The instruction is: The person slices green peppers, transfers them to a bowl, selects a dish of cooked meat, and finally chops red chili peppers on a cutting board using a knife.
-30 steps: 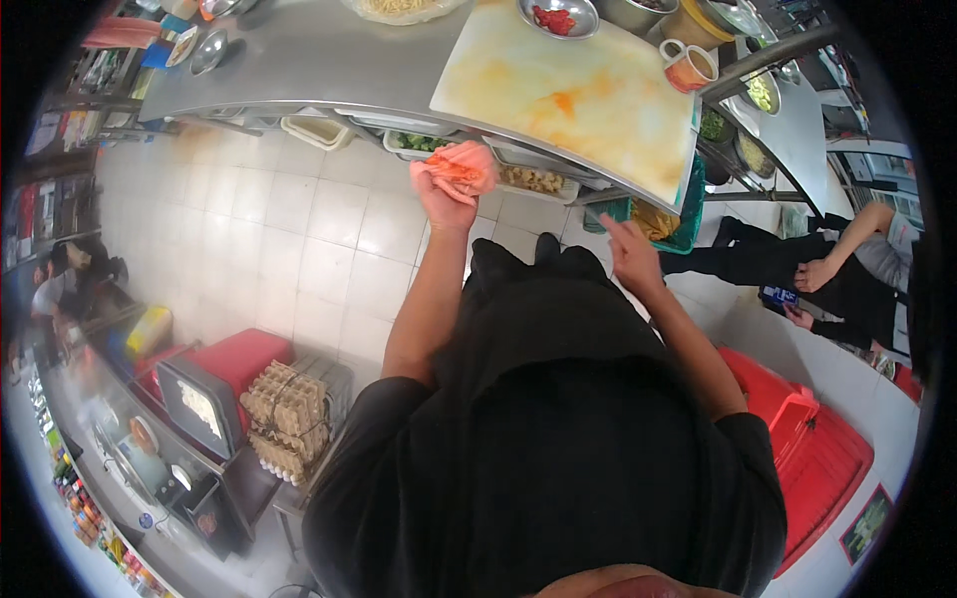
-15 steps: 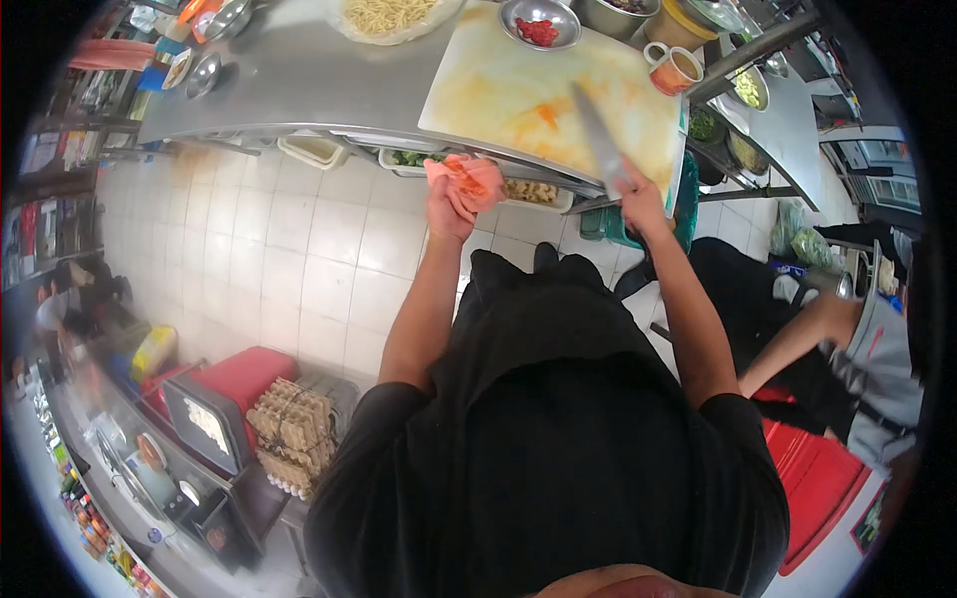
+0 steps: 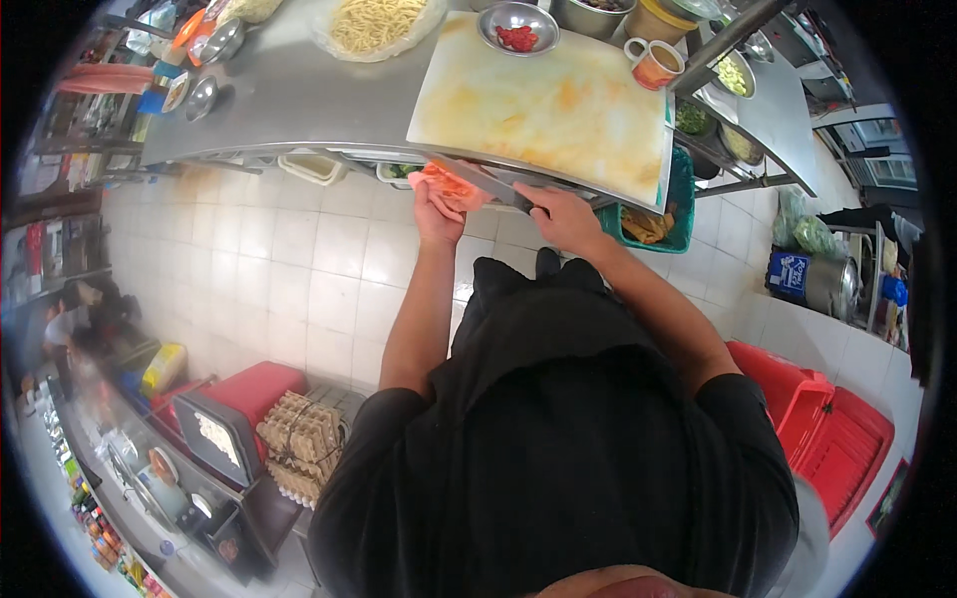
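Observation:
My left hand [image 3: 440,215] is closed on a pink-orange cloth [image 3: 451,186] in front of the table edge. In my right hand [image 3: 564,216] is the dark handle of a kitchen knife [image 3: 490,182]. Its blade points left and lies against the cloth, which partly covers the tip. Beyond both hands is a white cutting board [image 3: 538,110] with yellow and orange stains. A metal bowl [image 3: 517,29] with red pieces sits on the board's far edge. An orange and white mug [image 3: 656,64] stands at the board's right corner.
A bag of noodles [image 3: 379,27] lies on the steel table [image 3: 269,95], left of the board. Under the table's right end is a green bin [image 3: 682,189]. Egg trays [image 3: 302,444] are stacked at lower left; a red crate [image 3: 827,424] stands at lower right.
My right hand has brought the knife from over the board down and left to the cloth. The orange bit on the board is gone. The person at right has left the view.

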`<state>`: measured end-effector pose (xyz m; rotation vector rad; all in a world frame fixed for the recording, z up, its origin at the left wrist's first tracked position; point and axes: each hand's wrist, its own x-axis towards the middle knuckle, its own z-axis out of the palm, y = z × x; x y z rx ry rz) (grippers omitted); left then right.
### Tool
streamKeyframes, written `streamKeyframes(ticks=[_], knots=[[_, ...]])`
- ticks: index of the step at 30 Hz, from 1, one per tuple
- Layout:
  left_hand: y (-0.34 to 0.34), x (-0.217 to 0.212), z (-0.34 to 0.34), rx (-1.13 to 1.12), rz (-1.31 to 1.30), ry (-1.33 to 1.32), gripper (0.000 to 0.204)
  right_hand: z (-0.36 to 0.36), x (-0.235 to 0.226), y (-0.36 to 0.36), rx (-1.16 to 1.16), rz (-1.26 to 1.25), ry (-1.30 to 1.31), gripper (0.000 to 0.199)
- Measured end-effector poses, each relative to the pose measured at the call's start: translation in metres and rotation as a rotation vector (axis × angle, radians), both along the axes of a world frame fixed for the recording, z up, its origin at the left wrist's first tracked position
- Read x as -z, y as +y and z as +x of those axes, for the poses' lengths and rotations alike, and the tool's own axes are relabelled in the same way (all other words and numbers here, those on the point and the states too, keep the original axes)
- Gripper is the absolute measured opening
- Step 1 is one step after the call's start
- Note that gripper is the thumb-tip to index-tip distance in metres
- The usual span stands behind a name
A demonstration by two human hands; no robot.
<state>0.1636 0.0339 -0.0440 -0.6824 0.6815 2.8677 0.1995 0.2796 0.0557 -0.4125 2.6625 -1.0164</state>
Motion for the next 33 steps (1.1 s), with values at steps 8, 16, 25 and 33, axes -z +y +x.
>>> streamKeyframes(ticks=[8, 16, 25, 33], knots=[[-0.005, -0.024, 0.005, -0.132, 0.148, 0.098, 0.05, 0.032, 0.028, 0.017, -0.086, 0.248, 0.389, 0.049], [-0.017, -0.013, 0.017, -0.112, 0.084, 0.204, 0.048, 0.028, 0.026, 0.143, 0.529, 0.01, -0.052, 0.05], [0.001, -0.014, 0.013, -0.05, 0.04, 0.135, 0.049, -0.036, 0.046, 0.143, 0.421, 0.071, 0.095, 0.058], [-0.005, -0.001, 0.02, -0.062, 0.033, 0.149, 0.051, -0.059, 0.029, 0.157, 0.434, 0.012, 0.011, 0.052]])
